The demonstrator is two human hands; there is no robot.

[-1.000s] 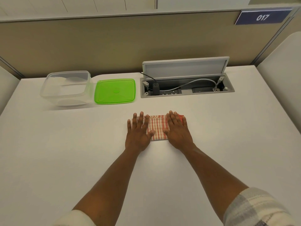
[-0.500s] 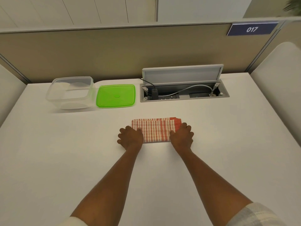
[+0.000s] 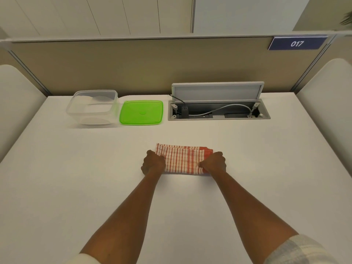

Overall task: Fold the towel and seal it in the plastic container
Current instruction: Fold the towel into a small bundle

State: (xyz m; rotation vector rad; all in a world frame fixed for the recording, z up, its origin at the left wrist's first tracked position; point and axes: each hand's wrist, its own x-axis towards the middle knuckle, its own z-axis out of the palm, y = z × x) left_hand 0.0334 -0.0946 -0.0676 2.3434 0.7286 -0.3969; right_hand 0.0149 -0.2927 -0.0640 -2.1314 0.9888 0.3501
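A folded red-and-white striped towel (image 3: 182, 159) lies on the white table (image 3: 76, 178) in front of me. My left hand (image 3: 153, 164) grips its near left corner with curled fingers. My right hand (image 3: 214, 163) pinches its near right corner the same way. A clear plastic container (image 3: 93, 107) stands open and empty at the back left. Its green lid (image 3: 142, 112) lies flat on the table just right of the container.
An open cable box (image 3: 219, 111) with its flap raised, a plug and a grey cable sits in the table at the back right. A beige partition (image 3: 152, 65) closes off the far edge. White padded side panels stand at left and right.
Both hands went from lying flat on the towel to sliding back to its near edge and closing on the corners. The camera view shifted, so the towel appears lower.
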